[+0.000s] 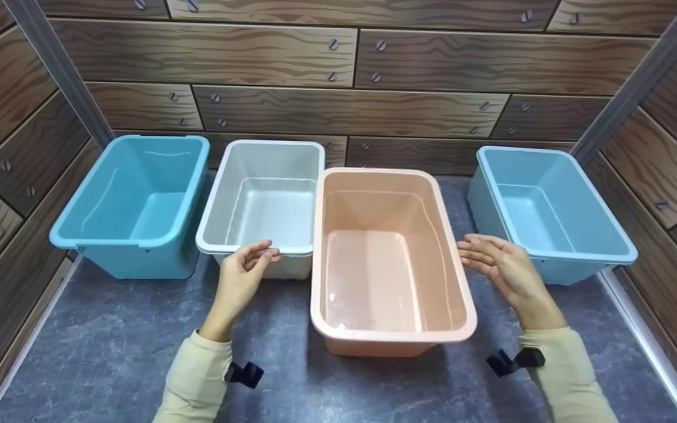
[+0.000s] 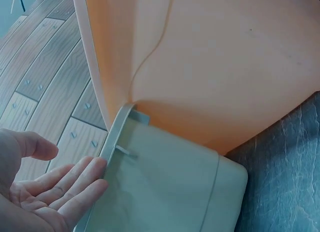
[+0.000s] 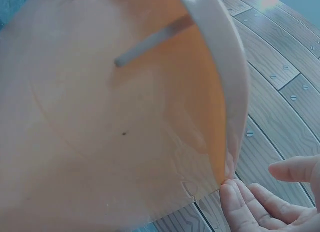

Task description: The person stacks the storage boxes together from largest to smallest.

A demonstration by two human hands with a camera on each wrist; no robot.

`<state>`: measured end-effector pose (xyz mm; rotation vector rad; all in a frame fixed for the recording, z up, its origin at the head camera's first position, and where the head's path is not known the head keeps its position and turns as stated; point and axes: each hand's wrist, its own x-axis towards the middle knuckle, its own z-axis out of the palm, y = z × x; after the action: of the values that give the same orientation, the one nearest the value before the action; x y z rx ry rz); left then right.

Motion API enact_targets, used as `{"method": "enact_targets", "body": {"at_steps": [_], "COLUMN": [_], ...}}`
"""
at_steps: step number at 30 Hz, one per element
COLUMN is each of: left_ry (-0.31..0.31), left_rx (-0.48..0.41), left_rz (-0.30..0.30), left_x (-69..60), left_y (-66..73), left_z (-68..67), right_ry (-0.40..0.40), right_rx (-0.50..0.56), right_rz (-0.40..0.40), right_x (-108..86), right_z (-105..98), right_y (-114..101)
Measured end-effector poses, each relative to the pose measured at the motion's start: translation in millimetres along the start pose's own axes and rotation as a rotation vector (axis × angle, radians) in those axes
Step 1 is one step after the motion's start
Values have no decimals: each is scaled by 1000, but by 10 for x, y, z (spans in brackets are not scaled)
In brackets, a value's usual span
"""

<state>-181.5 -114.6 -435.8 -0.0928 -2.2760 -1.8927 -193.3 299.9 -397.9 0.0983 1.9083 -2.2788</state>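
Note:
An orange-pink bin (image 1: 394, 336) stands in the middle, its interior showing no contents. My right hand (image 1: 506, 270) is at its right side, with relaxed fingers (image 3: 250, 204) at the underside of the rim in the right wrist view; whether they press on it I cannot tell. A grey-white bin (image 1: 262, 249) stands to its left, its right rim against the orange-pink one. My left hand (image 1: 244, 279) is at the front rim of the grey-white bin, palm up, fingers (image 2: 82, 184) loosely extended beside that rim in the left wrist view, thumb apart. Neither hand grips anything.
A teal bin (image 1: 156, 258) stands at the far left and a light blue bin (image 1: 567, 267) at the right. Wood-patterned walls (image 1: 274, 56) surround a dark grey floor (image 1: 109, 352) on the back and both sides, with metal strips along the corners.

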Motion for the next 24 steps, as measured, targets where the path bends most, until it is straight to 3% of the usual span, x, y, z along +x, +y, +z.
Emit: {"method": "enact_targets", "body": {"at_steps": [24], "left_ry": [42], "left_rx": [-33], "left_rz": [-48], "left_x": [-13], "left_y": [-51], "left_z": [-126], "right_ry": [-7], "right_rx": [29], "right_rz": [-26], "right_x": [20], "right_z": [71], "right_y": [-130]}}
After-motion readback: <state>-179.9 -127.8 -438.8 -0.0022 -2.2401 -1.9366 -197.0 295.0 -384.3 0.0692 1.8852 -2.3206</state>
